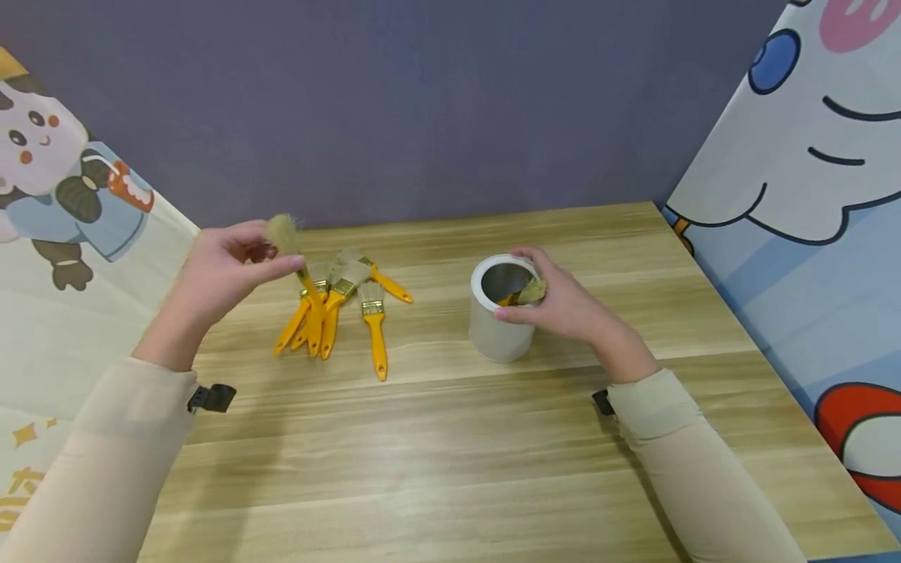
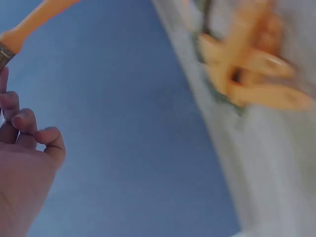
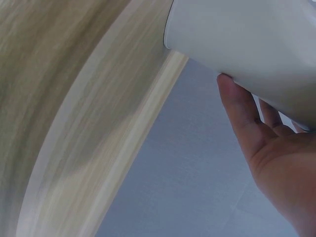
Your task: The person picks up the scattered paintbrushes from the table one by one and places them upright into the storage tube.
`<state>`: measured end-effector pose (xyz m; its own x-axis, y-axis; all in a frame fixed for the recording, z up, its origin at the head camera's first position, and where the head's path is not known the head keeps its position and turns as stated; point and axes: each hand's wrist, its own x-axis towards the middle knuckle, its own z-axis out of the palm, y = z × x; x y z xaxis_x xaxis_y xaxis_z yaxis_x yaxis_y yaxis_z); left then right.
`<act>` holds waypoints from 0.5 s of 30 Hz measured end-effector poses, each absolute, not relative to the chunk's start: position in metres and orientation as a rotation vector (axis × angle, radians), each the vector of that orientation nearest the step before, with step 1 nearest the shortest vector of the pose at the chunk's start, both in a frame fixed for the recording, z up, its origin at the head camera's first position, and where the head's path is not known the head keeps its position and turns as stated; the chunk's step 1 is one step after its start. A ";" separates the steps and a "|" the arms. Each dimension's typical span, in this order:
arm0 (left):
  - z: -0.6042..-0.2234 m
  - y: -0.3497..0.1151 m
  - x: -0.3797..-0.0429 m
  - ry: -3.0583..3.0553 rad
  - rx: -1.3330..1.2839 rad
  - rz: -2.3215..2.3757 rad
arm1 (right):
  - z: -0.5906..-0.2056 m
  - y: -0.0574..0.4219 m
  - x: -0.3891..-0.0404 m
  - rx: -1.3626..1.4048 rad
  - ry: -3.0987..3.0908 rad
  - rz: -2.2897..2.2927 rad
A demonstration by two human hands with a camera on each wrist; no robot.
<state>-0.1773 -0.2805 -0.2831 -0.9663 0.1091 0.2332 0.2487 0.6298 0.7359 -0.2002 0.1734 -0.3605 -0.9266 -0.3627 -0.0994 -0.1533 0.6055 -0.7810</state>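
My left hand [image 1: 221, 270] is raised over the left part of the table and pinches a paintbrush [image 1: 284, 234] close to its bristles. The orange handle of that brush points downward, in front of the others. Several more paintbrushes with orange handles lie together below it, one of them [image 1: 375, 328] a little apart on the right. With my right hand [image 1: 566, 301] I grip a white can [image 1: 500, 336] at its upper side, thumb near the rim. A brush [image 1: 533, 292] leans inside the can, bristles up by the thumb. In the right wrist view my fingers [image 3: 242, 106] lie along the can's wall.
The wooden table [image 1: 422, 469] stands against a dark grey-blue wall [image 1: 422, 109]. Cartoon-printed panels border it on the left [image 1: 56, 195] and on the right [image 1: 809, 234]. The can stands right of the brushes.
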 end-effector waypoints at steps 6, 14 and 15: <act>-0.248 -0.219 -0.198 -2.616 -0.464 -1.253 | -0.363 0.174 -0.201 -0.420 2.591 -1.227; -0.219 -0.134 -0.218 -2.512 -0.749 -1.261 | -0.363 0.175 -0.201 -0.419 2.586 -1.227; -0.218 -0.126 -0.221 -2.499 -0.775 -1.266 | -0.363 0.175 -0.201 -0.421 2.582 -1.229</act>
